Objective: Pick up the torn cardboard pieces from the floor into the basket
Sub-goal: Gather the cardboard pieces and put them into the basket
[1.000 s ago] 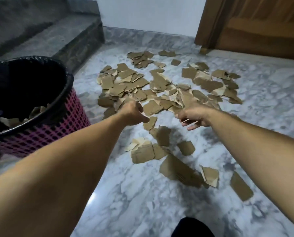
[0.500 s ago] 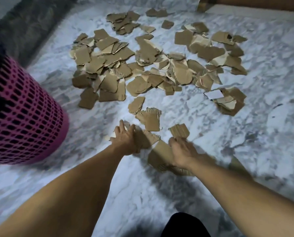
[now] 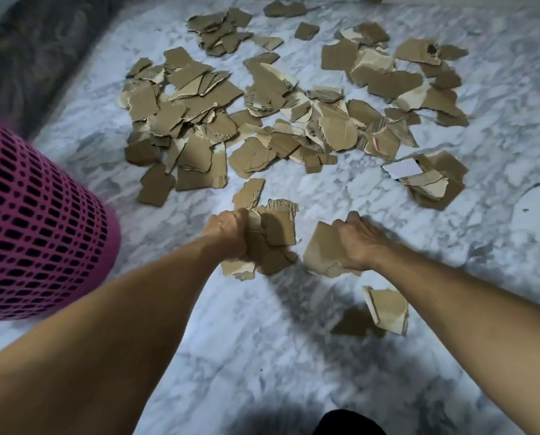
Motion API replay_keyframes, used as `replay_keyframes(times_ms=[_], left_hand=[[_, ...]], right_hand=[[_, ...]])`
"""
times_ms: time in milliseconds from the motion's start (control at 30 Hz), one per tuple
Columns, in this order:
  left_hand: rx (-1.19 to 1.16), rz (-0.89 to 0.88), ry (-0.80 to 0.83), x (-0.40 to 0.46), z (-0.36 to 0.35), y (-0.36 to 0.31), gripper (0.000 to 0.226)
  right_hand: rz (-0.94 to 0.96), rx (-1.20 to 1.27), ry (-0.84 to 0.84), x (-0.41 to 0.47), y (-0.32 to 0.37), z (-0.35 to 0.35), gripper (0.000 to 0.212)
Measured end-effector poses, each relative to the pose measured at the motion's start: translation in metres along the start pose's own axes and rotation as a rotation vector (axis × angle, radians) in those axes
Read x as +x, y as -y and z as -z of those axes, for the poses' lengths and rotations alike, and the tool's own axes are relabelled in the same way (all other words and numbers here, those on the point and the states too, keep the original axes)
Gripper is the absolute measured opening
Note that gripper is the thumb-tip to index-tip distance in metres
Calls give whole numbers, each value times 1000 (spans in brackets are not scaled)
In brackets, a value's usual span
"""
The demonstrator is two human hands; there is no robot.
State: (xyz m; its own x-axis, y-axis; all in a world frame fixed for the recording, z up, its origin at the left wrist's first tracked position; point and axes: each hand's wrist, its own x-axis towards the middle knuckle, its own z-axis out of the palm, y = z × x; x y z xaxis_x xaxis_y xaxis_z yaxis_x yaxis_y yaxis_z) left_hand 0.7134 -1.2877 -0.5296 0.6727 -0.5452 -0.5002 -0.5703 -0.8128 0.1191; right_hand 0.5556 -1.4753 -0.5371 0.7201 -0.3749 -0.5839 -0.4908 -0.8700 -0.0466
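The marble floor (image 3: 262, 356), white with grey veining, fills the view, with a dark stone step (image 3: 27, 51) along its far-left edge. The pink lattice basket (image 3: 36, 233) stands at the left edge of the floor, only its side wall showing. A wide scatter of torn cardboard pieces (image 3: 294, 114) covers the far half of the floor, brown scraps overlapping in heaps, well apart from the basket. Toward the right edge a small stack of scraps (image 3: 435, 183) carries a white label (image 3: 402, 167).

Nearer the person, both bare forearms reach out over the floor. The left hand (image 3: 228, 233) is clenched around a thick bundle of scraps (image 3: 272, 243) that juts out above and below the fist. The right hand (image 3: 359, 243), back upward, grips one larger brown piece (image 3: 320, 252) with its fingers curled over the piece's far edge. A single folded scrap (image 3: 386, 309) lies just below the right wrist, its shadow beside it. A dark shape (image 3: 347, 423) sits at the bottom edge.
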Motion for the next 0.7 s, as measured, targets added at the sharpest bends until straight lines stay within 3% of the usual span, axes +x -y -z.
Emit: replay_keyframes(times_ms=[100,200,333,433,567,700], left_hand=[[-37,-17,2,4,9,-7,43],[-78,-64,27,14,17,-14,42],[-185,-239,71,27,24,-29,35],[65,-379,48,28,19,-43,64],[396,-402,251,18,17,-54,119],[350,-353,181,22,-5,-48,114]], right_hand=[[6,64,1,2,-3,0,70],[9,152,38,6,-10,0,64],[15,230,58,3,-29,8,72],[37,223,136,-11,-43,20,73],[123,158,244,-35,-46,16,60],[195,-20,218,-54,-42,-27,53]])
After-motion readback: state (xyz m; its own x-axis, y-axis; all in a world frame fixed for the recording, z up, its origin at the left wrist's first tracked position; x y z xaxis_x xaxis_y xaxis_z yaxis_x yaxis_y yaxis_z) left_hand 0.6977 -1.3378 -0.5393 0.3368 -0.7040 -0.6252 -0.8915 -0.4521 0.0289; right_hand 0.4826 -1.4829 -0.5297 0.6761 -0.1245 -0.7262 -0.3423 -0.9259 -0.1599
